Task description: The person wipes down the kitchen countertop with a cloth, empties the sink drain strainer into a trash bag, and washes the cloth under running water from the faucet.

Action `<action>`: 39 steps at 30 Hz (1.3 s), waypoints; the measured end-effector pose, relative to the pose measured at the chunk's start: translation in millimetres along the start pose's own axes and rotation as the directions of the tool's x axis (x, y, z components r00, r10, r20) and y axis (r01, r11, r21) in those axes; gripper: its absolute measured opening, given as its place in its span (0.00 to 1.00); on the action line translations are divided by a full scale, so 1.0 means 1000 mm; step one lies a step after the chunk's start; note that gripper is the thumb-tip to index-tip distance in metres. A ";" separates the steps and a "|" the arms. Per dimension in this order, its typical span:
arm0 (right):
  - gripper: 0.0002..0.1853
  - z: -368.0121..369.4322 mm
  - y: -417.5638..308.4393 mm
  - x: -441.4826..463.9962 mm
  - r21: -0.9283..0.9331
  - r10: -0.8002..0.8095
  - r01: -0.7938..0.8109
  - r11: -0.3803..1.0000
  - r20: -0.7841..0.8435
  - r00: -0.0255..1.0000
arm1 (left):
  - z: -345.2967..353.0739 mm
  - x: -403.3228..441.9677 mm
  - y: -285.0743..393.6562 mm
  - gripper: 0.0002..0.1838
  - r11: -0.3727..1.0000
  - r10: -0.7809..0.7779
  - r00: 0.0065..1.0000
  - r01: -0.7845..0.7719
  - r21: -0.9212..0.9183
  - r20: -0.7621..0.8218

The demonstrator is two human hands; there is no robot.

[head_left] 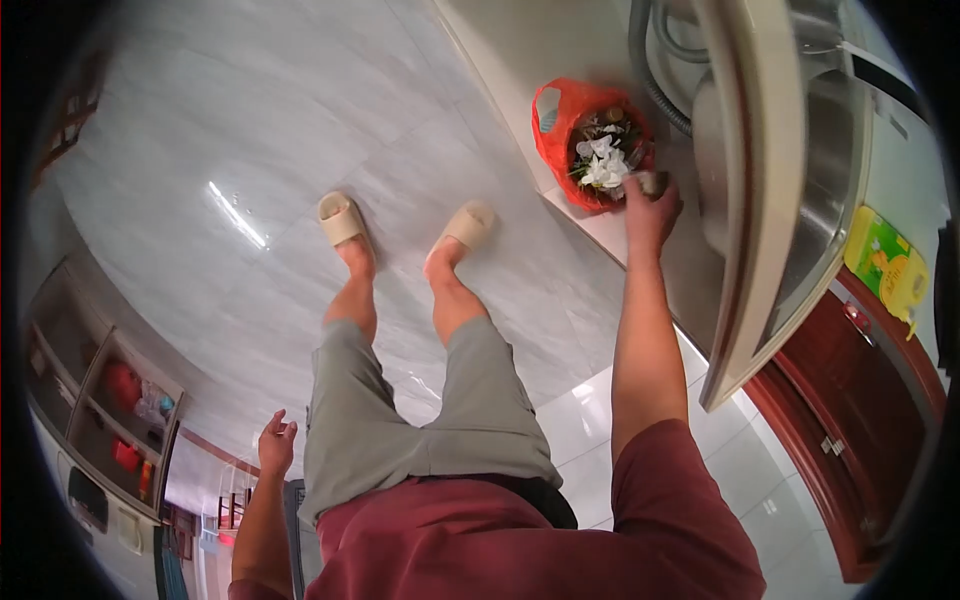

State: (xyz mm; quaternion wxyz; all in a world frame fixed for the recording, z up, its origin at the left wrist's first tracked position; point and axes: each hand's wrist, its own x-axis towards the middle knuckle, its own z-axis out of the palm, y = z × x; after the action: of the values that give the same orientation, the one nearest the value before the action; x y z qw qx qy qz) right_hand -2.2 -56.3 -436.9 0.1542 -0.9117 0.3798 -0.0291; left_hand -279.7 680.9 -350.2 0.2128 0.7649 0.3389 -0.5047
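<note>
A red plastic bag [558, 143] stands on the floor of the cabinet under the sink, its mouth open. Crumpled white tissues [606, 163] and other dark scraps fill it. At the bag's right edge is my right hand [655, 212], its fingers closed round a small grey-brown thing whose kind I cannot make out. My left hand [278, 442] hangs at my side, away from everything, with fingers apart and nothing in them.
The open cabinet door [755, 180] stands close right of my right arm. A grey drain hose [650, 75] curves down behind the bag. The metal sink [835, 150] is above, with a yellow-green package [885, 262] near it. Shelves [105, 400] stand at left.
</note>
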 end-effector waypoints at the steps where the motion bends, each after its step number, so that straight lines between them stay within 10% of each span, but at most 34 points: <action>1: 0.45 0.001 -0.006 0.012 0.023 0.053 -0.053 0.998 -0.002 0.999 | 0.009 0.003 0.014 0.28 0.994 -0.061 0.998 0.063 -0.085 0.033; 4: 0.43 0.044 0.026 0.053 0.036 -0.107 0.120 0.992 -0.253 0.961 | 0.035 0.020 0.007 0.27 0.965 -0.031 0.996 0.053 -0.256 0.086; 10: 0.43 0.079 0.017 0.085 -0.009 -0.026 0.028 1.000 0.170 0.985 | 0.027 0.031 0.024 0.29 0.921 -0.101 0.990 0.131 -0.367 0.099; 21: 0.43 0.052 -0.018 0.074 0.272 -0.125 0.189 0.944 -0.238 0.963 | 0.019 0.036 0.027 0.33 0.881 -0.135 0.982 0.179 -0.438 0.131; 24: 0.43 0.099 0.035 0.090 -0.128 -0.102 0.100 0.987 -0.004 0.995 | 0.024 0.042 0.022 0.33 0.903 -0.064 0.988 0.116 -0.413 0.137; 35: 0.43 0.048 -0.013 0.076 0.253 -0.137 0.198 0.947 -0.242 0.961 | 0.025 0.044 0.035 0.33 0.876 -0.074 0.984 0.143 -0.461 0.165; 39: 0.43 0.088 0.040 0.083 -0.111 -0.072 0.062 0.992 -0.088 0.993 | 0.023 0.043 0.041 0.33 0.896 -0.069 0.984 0.134 -0.423 0.166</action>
State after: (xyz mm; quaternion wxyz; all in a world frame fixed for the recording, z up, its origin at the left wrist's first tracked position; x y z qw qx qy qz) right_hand 44.2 -118.8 -537.9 0.0858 -0.9287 0.3565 -0.0558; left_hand -252.9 650.6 -399.6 0.3749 0.6407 0.4655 -0.4821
